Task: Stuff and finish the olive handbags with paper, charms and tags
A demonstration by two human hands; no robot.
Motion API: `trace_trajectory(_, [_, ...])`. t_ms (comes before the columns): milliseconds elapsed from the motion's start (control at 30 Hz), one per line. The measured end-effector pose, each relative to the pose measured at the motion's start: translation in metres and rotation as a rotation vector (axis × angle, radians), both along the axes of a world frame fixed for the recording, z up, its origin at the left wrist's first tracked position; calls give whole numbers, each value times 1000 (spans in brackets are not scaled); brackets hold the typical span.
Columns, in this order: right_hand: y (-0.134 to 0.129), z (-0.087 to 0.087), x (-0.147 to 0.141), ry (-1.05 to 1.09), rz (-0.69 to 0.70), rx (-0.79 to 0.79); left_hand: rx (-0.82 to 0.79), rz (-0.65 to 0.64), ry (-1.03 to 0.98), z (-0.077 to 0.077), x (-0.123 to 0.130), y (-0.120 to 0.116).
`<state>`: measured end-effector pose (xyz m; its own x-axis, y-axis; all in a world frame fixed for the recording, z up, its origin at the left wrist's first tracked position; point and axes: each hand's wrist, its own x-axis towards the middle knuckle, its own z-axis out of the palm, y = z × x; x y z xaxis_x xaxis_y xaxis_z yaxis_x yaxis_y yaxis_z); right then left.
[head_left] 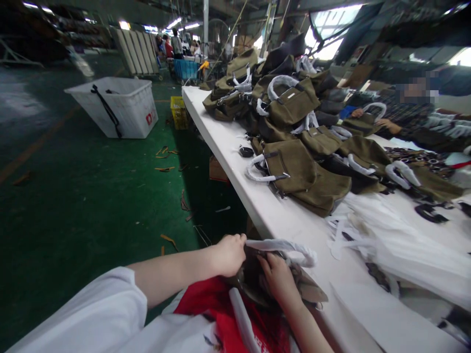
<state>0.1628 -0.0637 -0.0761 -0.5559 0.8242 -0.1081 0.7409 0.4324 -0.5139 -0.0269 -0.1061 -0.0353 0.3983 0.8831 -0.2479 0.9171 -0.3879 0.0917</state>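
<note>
A dark olive handbag [309, 288] rests against my lap at the table's near edge, its opening facing up. White wrapping covers its handles; one handle [283, 245] arches over the far side and the other hangs down toward my red apron [200, 296]. My left hand [232, 255] is closed on the bag's left rim, by the end of the far handle. My right hand [277, 277] reaches over the opening, fingers bent at the inner edge under that handle. What its fingertips pinch, if anything, is hidden.
Olive handbags with wrapped handles [290, 171] are piled on the white table [217, 142]. White sheets [412, 245] lie to the right. Across the table a person [412, 113] holds another bag. A white bin [128, 108] and yellow crate [178, 113] stand on the green floor, with scattered scraps.
</note>
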Motion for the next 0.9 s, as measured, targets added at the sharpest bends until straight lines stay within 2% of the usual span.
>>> trace_trajectory(133, [-5, -7, -3, -134, 57, 17, 7, -81, -183, 15, -32, 2])
trace_trajectory(267, [-21, -12, -17, -218, 121, 7, 64, -65, -271, 17, -43, 0])
trace_trajectory(367, [-26, -6, -21, -148, 324, -46, 62, -62, -379, 13, -43, -1])
trace_trajectory(467, [-22, 8, -15, -50, 500, -141, 52, -52, -511, 8, -47, -1])
trace_trajectory(533, [-18, 20, -11, -69, 452, -150, 64, -19, -561, 4, -51, 0])
trace_trajectory(633, [-16, 36, -12, -86, 255, -58, 87, 21, -608, -5, -53, 0])
trace_trajectory(700, [-17, 40, -19, -49, 140, 7, 98, 27, -620, -8, -51, -1])
trace_trajectory(767, [-17, 38, -27, -51, 92, 35, 108, 22, -615, -10, -49, -1])
trace_trajectory(900, [-12, 25, -39, -134, 99, 23, 125, 18, -604, -10, -46, -3])
